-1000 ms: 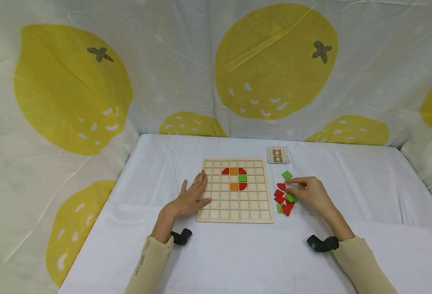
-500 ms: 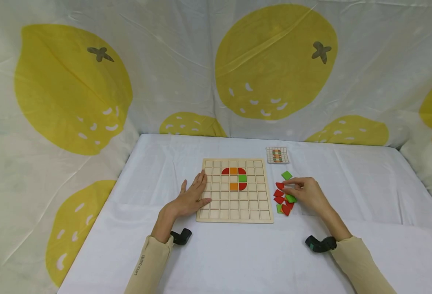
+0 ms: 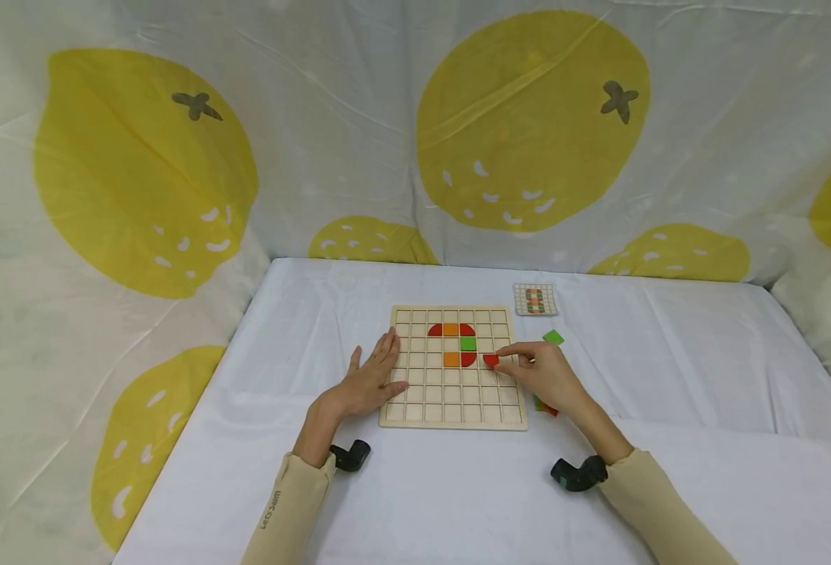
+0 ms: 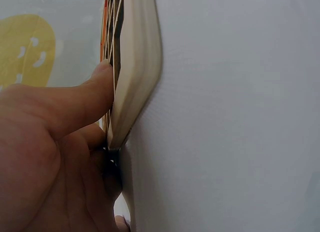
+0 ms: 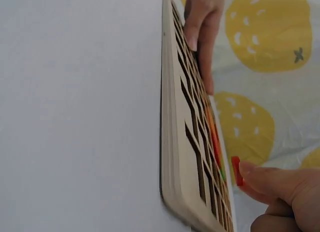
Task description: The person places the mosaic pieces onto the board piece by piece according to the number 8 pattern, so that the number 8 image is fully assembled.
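Note:
A square wooden grid board [image 3: 450,412] lies on the table, with red, orange and green tiles set in its upper middle cells. My left hand [image 3: 364,384] rests at the board's left side, fingers spread over its edge. Its thumb [image 4: 82,102] lies on the grid in the left wrist view. Over the right part of the board, my right hand [image 3: 545,377] pinches a red quarter-round tile [image 3: 490,361] between thumb and fingertips. That red tile [image 5: 237,171] stands clear above the grid in the right wrist view.
A small pattern card [image 3: 535,300] lies beyond the board's right corner. Right of the board, a green tile [image 3: 553,337] lies near the card. Other red and green tiles [image 3: 545,406] show partly from under my right hand. A lemon-print cloth [image 3: 359,157] hangs behind the table.
My right hand has picked the red quarter-round tile from the loose tiles and carried it left over the board. My left hand stays at the board's left edge.

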### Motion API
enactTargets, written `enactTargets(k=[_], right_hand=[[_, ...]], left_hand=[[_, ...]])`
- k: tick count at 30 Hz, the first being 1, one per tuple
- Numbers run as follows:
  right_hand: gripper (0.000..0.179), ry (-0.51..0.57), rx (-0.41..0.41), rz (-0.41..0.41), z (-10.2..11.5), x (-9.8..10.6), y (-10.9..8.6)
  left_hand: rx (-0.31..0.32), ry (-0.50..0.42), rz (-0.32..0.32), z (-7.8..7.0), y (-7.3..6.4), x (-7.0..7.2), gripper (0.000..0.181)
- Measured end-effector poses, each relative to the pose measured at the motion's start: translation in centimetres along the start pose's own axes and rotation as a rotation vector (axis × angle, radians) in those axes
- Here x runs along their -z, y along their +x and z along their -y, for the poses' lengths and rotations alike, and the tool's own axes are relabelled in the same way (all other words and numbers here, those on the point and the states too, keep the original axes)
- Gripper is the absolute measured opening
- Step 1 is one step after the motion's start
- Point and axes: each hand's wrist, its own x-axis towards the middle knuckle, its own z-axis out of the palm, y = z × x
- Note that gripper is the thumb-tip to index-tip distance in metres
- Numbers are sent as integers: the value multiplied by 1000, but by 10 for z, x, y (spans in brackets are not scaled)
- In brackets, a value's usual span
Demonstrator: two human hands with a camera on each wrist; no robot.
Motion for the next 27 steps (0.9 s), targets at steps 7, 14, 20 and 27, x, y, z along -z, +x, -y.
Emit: enactTargets(k=[7,14,20,27], right_hand=[[24,43,34,58,27,-36,13],[24,17,49,56,37,-54,25],[25,5,58,50,41,-62,31],[30,1,75,47,41,-64,31]], left_hand=[[-10,-27,4,0,2,-2,84],[5,0,5,-2,2,-1,84],[6,-8,5,0,3,0,85],[-4,-33,-3,14,8,-8,87]])
